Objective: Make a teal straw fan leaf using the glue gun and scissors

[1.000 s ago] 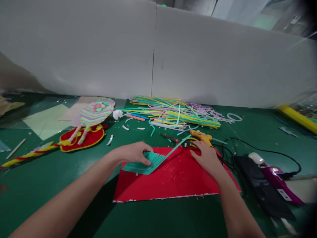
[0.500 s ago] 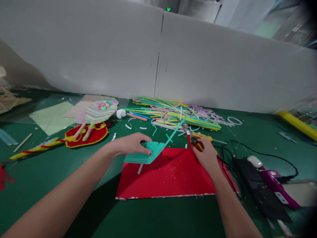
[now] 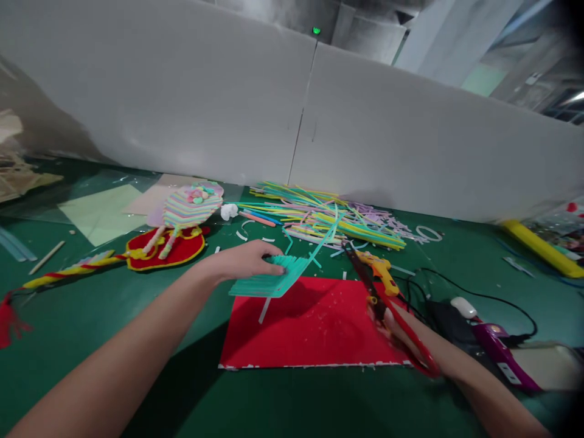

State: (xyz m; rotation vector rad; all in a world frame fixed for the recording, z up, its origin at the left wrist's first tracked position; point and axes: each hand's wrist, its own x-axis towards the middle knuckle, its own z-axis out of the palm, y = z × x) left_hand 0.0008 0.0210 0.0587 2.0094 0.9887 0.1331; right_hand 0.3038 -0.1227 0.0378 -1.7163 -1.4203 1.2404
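Note:
My left hand [image 3: 244, 261] is closed on a teal panel of glued strips [image 3: 274, 281], held tilted a little above a red felt sheet [image 3: 310, 325]. One long teal strip [image 3: 325, 238] sticks out from the panel toward the back right. My right hand [image 3: 401, 331], at the sheet's right edge, grips red-handled scissors [image 3: 385, 304] whose blades point up and back toward that strip. Its fingers are partly hidden by the handles.
A heap of coloured strips [image 3: 319, 216] lies behind the sheet. A yellow glue gun [image 3: 378, 267] with a black cable, a black block [image 3: 449, 322] and a purple tool [image 3: 499, 350] sit to the right. A striped craft on red felt [image 3: 176, 237] lies left. White boards [image 3: 292, 115] close the back.
My right hand has picked up the scissors near the glue gun and drawn back toward me to the right. My left hand has lifted the teal panel off the red sheet.

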